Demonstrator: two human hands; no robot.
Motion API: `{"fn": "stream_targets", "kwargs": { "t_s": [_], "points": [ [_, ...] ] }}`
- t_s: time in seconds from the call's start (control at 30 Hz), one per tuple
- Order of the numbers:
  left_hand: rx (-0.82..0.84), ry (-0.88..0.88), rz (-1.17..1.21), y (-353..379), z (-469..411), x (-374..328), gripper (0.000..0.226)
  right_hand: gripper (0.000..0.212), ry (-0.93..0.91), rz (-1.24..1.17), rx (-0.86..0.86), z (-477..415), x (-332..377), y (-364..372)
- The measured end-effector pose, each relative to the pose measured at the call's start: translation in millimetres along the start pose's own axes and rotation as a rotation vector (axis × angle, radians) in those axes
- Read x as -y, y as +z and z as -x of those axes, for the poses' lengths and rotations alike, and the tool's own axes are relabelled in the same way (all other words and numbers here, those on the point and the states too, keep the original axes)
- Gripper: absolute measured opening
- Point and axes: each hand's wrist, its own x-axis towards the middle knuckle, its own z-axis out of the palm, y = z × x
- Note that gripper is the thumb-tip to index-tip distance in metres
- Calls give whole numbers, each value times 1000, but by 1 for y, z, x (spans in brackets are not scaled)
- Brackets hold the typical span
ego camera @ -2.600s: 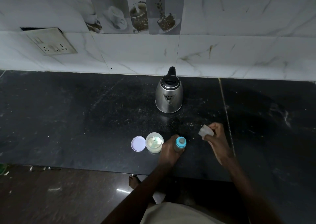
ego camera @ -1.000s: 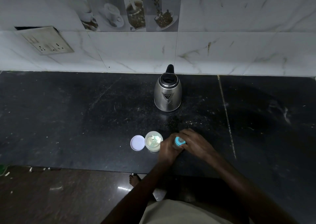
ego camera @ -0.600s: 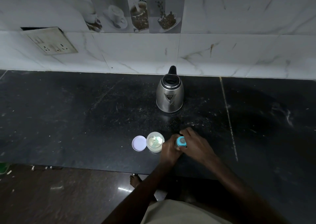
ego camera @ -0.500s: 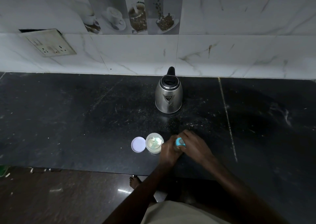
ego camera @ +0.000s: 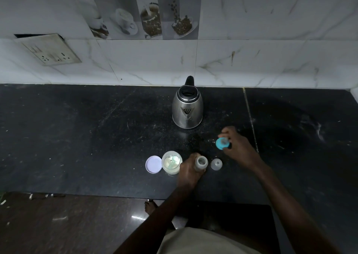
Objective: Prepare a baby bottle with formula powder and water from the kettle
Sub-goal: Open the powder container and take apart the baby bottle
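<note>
Fingers of the left hand (ego camera: 188,169) curl round the baby bottle (ego camera: 201,162), which stands upright and open-mouthed near the front edge of the black counter (ego camera: 77,137). The right hand (ego camera: 239,147) is held out further right and back, pinching the blue teat ring (ego camera: 222,144) (its underside faces the camera, dimly lit). A clear cap (ego camera: 216,164) sits just right of the bottle. Left of the gripping hand stands the open powder jar (ego camera: 172,162), with a pale lid (ego camera: 153,164) lying flat just beside it. The steel kettle (ego camera: 187,110) stands well behind them, near the wall.
</note>
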Motion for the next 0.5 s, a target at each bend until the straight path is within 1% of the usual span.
{"fn": "stream_targets", "kwargs": {
  "t_s": [0.1,0.2,0.3,0.5],
  "points": [
    [-4,4,-3,0,0,0,29,71,133,-26,-117,15,-38,-1],
    [1,6,-6,0,0,0,29,70,232,-19,-102,34,-61,15],
    [7,8,-12,0,-1,1,30,70,273,2,-61,47,-67,39],
    [28,7,-29,-1,1,-2,29,70,273,103,-109,50,-70,72]
  ]
}}
